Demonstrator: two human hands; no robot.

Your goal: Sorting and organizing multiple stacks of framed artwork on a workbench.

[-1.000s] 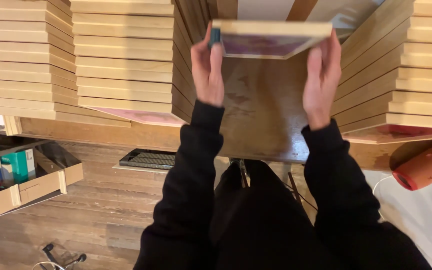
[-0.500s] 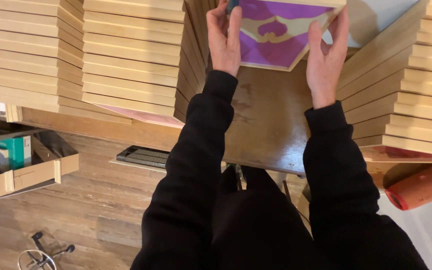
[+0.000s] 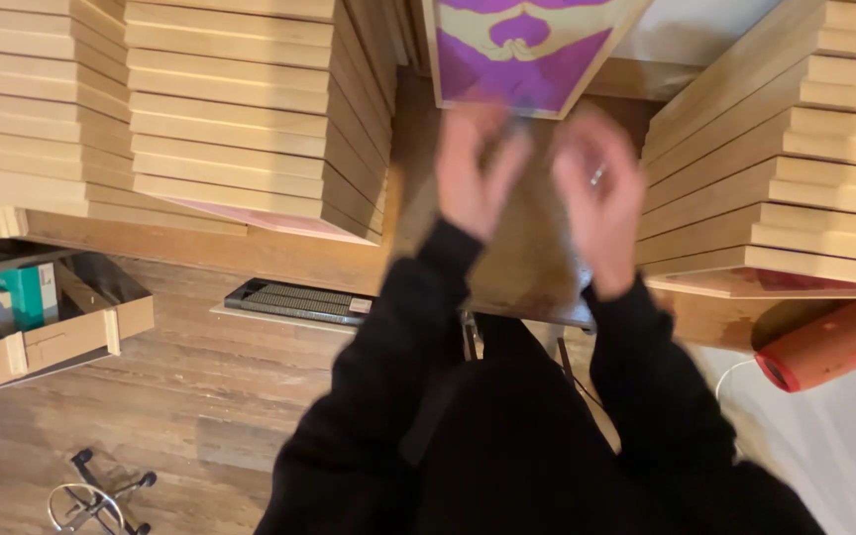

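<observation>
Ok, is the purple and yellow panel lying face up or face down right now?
Face up: the purple and yellow panel shows its printed side, on the brown table. Both hands, left and right, are off it.

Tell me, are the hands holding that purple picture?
No. Left hand and right hand are blurred, open and just below the purple picture, gripping nothing.

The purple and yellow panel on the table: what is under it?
The purple and yellow panel lies on the brown tabletop, between stacks of wooden frames. Whatever is directly beneath it is covered.
</observation>
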